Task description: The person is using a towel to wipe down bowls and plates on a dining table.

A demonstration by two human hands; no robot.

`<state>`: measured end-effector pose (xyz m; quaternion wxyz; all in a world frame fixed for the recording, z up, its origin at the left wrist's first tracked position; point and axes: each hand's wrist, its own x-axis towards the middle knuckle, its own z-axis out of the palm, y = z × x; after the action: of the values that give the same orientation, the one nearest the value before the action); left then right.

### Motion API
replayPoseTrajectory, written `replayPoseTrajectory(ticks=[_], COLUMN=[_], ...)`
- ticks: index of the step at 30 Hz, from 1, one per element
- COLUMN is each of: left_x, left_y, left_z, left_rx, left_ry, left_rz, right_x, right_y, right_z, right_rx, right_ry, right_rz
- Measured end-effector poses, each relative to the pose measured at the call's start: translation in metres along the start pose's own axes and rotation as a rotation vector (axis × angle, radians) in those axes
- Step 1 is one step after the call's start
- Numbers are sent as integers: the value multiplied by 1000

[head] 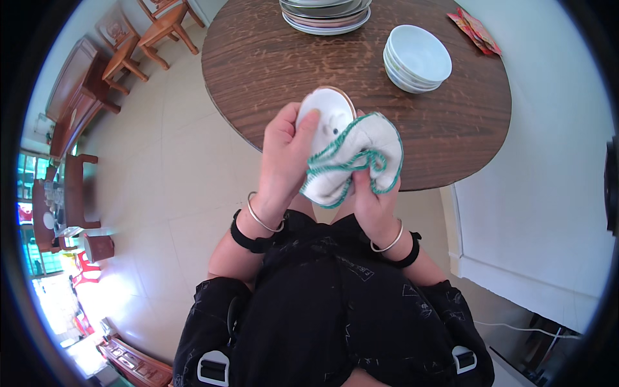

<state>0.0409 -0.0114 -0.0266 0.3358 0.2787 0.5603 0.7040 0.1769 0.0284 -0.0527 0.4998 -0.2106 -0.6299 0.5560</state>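
Observation:
My left hand (290,145) grips a small white dish with a brown rim (325,109), its thumb over the dish's face. A white cloth with green stitched edging (382,130) is bunched in my right hand (375,198) and lies against the lower part of the dish, hiding it. Both hands are close together just over the near edge of the round wood-grain table (440,140). Farther back on the table stand a stack of white bowls (418,55) and a stack of plates (326,22), cut off by the picture's top.
Red packets (474,31) lie at the table's right edge, beside a white wall (546,159). Wooden chairs (167,24) and a long wooden bench (80,92) stand on the tiled floor to the left. A brown bin (99,247) is farther down that side.

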Motion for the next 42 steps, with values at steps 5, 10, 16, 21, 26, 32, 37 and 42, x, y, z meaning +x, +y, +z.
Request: replayPoseTrajectory(ticks=[5, 10, 16, 21, 26, 32, 37, 42], left_x=[-6, -13, -12, -9, -2, 1, -2, -9], left_y=[-8, -13, -11, -10, -8, -10, -17, -34], left_z=[-1, 4, 14, 11, 6, 9, 5, 10], left_rx=[31, 27, -53, -9, -17, -63, -65, -7], left_ry=[-116, -204, -99, -2, 61, 100, 83, 1], left_rz=[56, 110, 130, 98, 94, 53, 10, -16], right_x=[31, 62, 50, 33, 13, 5, 19, 38], right_y=[-14, 10, 21, 14, 7, -12, -23, -20], right_z=[-4, -14, -3, -3, -12, -6, -8, -9], right_rx=[216, 632, 529, 382, 253, -148, -384, -115], right_ry=[12, -187, -280, -189, -371, -296, -180, -94], right_rz=[136, 484, 528, 621, 546, 114, -205, -7])
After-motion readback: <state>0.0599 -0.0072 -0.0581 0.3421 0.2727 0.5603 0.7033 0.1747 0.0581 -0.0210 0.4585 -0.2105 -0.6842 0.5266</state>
